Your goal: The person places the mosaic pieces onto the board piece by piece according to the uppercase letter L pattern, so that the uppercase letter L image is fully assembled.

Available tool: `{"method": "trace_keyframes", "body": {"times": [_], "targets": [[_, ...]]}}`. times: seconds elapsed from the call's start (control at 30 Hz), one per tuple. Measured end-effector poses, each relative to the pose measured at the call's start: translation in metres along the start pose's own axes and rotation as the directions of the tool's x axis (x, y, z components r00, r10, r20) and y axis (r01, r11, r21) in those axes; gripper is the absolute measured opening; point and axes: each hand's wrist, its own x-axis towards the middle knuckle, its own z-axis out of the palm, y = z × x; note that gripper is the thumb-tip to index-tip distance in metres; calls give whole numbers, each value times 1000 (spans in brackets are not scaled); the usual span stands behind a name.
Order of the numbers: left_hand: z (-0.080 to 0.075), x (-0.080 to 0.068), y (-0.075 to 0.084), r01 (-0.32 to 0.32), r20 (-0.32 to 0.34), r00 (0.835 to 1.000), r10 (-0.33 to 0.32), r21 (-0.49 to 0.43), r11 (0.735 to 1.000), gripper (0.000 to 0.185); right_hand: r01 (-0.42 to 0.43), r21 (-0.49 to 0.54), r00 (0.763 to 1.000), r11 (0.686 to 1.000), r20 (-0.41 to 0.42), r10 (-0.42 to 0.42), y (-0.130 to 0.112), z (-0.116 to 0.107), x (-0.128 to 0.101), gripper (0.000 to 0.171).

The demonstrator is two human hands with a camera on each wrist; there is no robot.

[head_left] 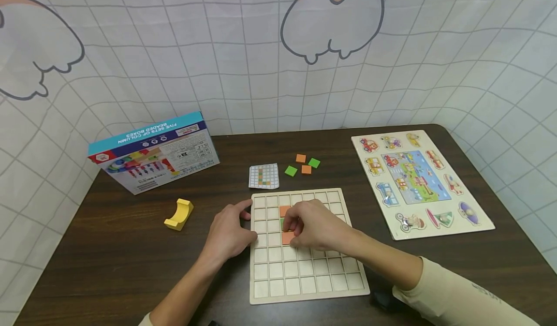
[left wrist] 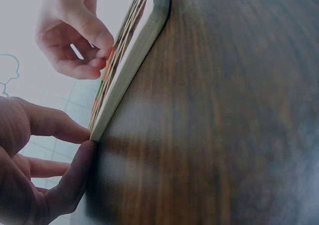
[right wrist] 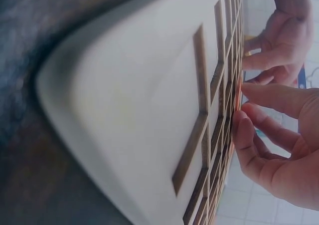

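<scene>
Dark wood tabletop (head_left: 130, 248), white gridded cloth backdrop behind it. Landmark: wooden grid board (head_left: 304, 273), laid flat at the near middle of the tabletop.

Step in hand, as judged: a colored tile is being seated into a cell in the upper-left part of the board. An orange tile (head_left: 287, 238) is pinched or pressed by the right hand (head_left: 319, 227), fingers curled over it; an upper orange tile (head_left: 285, 211) sits two cells above, and a green tile (head_left: 283, 223) shows between them, mostly hidden by the fingers. The board's left edge is braced by the left hand (head_left: 228, 234), fingers straight, thumb and fingertips touching the rim; nothing is held. The two hands are close together but not touching.

Whether the orange tile is fully down in its cell cannot be told; the wrist views show only fingertips at the board surface.

Next move, as judged: tile released flat, then another piece fetched from the loose tiles (head_left: 302, 165) lying just beyond the board's far edge, matched against the pattern card (head_left: 263, 176) beside them.

Left of the board: yellow arch block (head_left: 179, 214), and farther back a blue toy box (head_left: 152, 154). Right of the board: vehicle peg puzzle (head_left: 419, 181).
</scene>
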Motion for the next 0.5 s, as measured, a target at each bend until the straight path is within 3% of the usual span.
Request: {"method": "trace_keyframes", "body": {"times": [0.5], "targets": [[0,0,0,6,2,1000,-6,-1,1000,78,-21,1,1000,1000,-20,21,4,-9,1,20]]}}
